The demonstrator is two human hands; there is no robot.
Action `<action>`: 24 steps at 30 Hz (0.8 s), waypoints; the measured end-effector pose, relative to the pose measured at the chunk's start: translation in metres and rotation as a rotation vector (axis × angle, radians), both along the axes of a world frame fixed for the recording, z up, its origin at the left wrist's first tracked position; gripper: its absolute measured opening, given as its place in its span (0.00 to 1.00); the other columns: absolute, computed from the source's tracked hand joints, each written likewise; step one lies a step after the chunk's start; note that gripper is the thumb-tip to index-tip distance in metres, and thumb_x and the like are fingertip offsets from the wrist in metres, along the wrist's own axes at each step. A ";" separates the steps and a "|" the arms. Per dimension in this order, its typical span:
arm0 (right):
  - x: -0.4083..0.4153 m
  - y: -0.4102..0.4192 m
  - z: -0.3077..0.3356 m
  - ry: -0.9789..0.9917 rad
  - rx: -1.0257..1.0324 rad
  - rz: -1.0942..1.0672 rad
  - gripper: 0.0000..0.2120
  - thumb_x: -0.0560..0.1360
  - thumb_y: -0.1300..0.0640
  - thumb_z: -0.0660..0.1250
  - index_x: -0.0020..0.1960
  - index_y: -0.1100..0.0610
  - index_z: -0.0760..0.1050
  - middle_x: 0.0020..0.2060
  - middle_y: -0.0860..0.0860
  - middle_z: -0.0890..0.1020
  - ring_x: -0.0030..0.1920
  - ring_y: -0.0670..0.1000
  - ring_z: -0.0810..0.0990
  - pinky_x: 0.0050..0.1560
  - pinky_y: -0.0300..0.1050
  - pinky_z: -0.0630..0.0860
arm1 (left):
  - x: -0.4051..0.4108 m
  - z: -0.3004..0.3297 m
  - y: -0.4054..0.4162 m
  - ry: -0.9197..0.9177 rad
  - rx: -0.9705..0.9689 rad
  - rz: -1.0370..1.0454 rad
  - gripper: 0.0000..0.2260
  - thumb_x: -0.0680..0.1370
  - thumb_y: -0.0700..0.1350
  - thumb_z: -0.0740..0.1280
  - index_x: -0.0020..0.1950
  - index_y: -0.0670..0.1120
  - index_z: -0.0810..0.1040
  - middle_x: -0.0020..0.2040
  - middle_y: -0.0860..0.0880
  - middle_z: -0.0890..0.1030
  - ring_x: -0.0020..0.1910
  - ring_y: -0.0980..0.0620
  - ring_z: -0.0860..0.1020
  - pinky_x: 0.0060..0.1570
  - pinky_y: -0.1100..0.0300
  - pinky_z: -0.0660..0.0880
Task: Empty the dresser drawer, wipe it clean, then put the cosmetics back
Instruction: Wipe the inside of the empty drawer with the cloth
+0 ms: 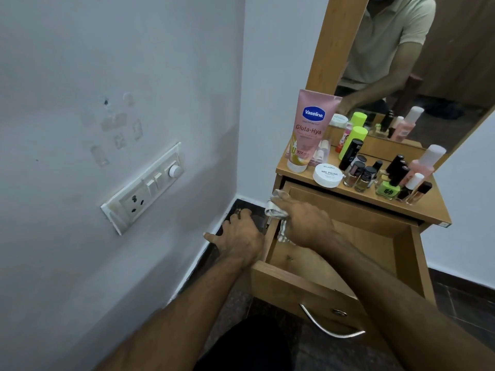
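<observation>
Wiping cloth [276,207] bunched under right hand [305,223] curled fingers, at drawer [348,236] left wall.

Open wooden drawer [375,245], cosmetics [375,172] atop dresser [428,210]

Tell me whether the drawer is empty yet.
Empty as far as shown: the pulled-out drawer shows bare wood, with only the right hand and cloth inside; its arm hides some floor.

Cloth [276,210] — mostly under right hand [302,223]
</observation>
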State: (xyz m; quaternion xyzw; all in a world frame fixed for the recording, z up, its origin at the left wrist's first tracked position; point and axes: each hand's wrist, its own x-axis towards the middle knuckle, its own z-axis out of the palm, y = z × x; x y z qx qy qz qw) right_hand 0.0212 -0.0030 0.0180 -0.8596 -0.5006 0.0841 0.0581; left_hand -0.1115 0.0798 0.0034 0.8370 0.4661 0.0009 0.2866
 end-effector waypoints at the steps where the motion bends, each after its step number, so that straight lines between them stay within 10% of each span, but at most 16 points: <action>1: 0.005 0.006 0.001 0.019 -0.008 -0.033 0.40 0.74 0.61 0.66 0.81 0.42 0.55 0.81 0.41 0.55 0.70 0.55 0.74 0.61 0.57 0.76 | 0.000 0.001 0.000 0.003 0.005 -0.007 0.24 0.79 0.48 0.63 0.75 0.51 0.65 0.72 0.47 0.71 0.73 0.44 0.67 0.69 0.23 0.49; 9: 0.002 -0.020 0.019 0.266 0.150 -0.069 0.27 0.71 0.63 0.63 0.66 0.42 0.79 0.56 0.47 0.86 0.52 0.51 0.84 0.53 0.50 0.81 | 0.000 -0.001 0.001 0.022 0.045 -0.013 0.24 0.78 0.46 0.64 0.74 0.52 0.66 0.73 0.47 0.71 0.73 0.44 0.66 0.69 0.23 0.49; 16: 0.040 -0.080 0.050 -0.205 -0.613 -0.229 0.11 0.77 0.46 0.67 0.55 0.49 0.81 0.45 0.47 0.82 0.45 0.50 0.80 0.42 0.45 0.73 | 0.002 0.005 -0.004 0.087 0.083 -0.058 0.18 0.83 0.49 0.56 0.73 0.49 0.68 0.72 0.45 0.72 0.72 0.42 0.67 0.68 0.22 0.50; 24: 0.041 -0.108 0.002 -0.113 -1.078 -0.108 0.12 0.77 0.56 0.69 0.60 0.56 0.79 0.53 0.50 0.80 0.52 0.51 0.79 0.50 0.45 0.76 | 0.000 0.005 -0.007 0.173 0.211 -0.200 0.30 0.83 0.65 0.44 0.71 0.48 0.70 0.70 0.43 0.75 0.71 0.42 0.69 0.69 0.24 0.52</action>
